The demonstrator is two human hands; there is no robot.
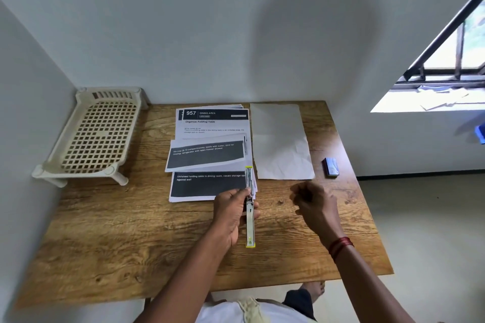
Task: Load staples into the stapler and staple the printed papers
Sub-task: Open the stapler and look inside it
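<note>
A metal stapler [249,223] with yellow-green ends is swung fully open into one long straight line above the wooden table [131,230]. My left hand [231,215] grips it at its hinge in the middle. To the right, my right hand [313,204] hovers over the table with its fingers curled; whether they pinch anything I cannot tell. A pile of printed papers [210,154] with dark banners lies behind the stapler, its far end overlapping the pile's right edge. A small blue staple box [330,167] rests near the table's right edge.
A blank, slightly creased white sheet [280,141] lies to the right of the printed pile. A cream plastic lattice rack [91,136] stands at the table's back left corner against the walls. A window [451,60] is at the right.
</note>
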